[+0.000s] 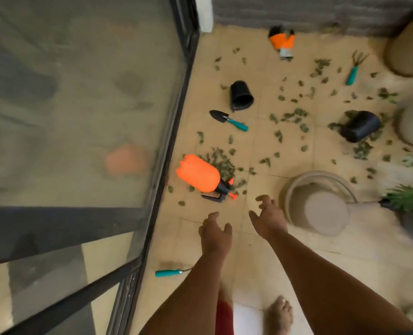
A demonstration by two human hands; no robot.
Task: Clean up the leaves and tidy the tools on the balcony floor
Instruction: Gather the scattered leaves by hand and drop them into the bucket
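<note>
Both hands hang empty, fingers loosely spread. The orange pressure sprayer (199, 175) lies on its side just ahead-left; the left hand (215, 234) is nearer than the right hand (268, 220).

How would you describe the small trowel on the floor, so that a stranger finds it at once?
Start at the dark sliding door frame on the left. Just to its right a black pot lies on its side; the trowel lies directly below its open mouth. Of the three teal-handled tools, only it has a black pointed blade.
</note>
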